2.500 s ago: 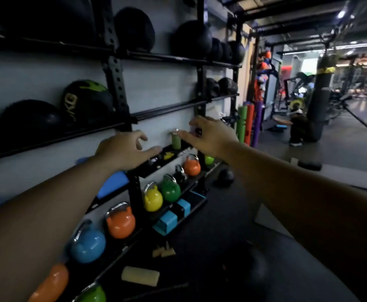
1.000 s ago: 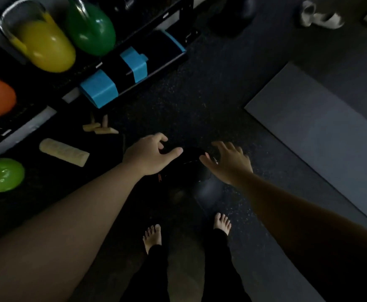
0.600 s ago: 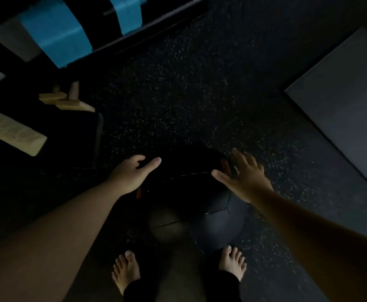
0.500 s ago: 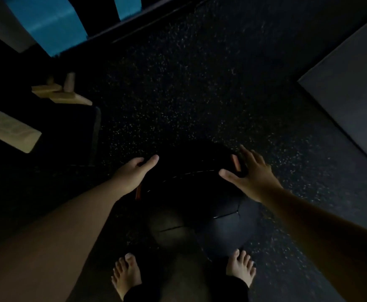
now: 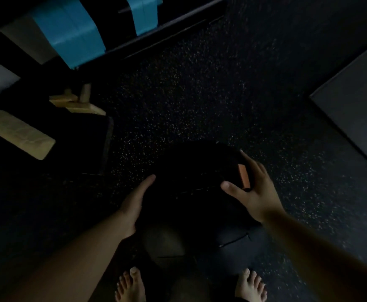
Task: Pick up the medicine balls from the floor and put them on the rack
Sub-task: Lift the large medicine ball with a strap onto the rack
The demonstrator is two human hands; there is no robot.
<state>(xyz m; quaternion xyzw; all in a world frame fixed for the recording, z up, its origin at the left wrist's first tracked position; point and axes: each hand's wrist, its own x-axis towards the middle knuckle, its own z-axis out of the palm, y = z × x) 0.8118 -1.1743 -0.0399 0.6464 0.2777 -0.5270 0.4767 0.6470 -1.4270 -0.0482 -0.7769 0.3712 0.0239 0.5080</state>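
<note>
A large black medicine ball (image 5: 191,192) with an orange patch (image 5: 243,176) lies on the dark speckled floor just in front of my bare feet. My left hand (image 5: 134,203) presses flat against the ball's left side, fingers pointing forward. Over the right side curves my right hand (image 5: 254,188), thumb on top beside the orange patch, fingers spread. The ball's lower part blends into the shadow. Only the rack's bottom rail (image 5: 167,29) shows, at the top.
Blue blocks (image 5: 69,33) sit on the rack's bottom shelf at top left. Small wooden pieces (image 5: 78,103) and a beige roll (image 5: 19,134) lie on the floor at left. A grey mat (image 5: 352,105) covers the floor at right. My feet (image 5: 130,284) stand behind the ball.
I turned from the rack and bent down to the floor. Both hands dropped and closed in from apart onto the two sides of the ball.
</note>
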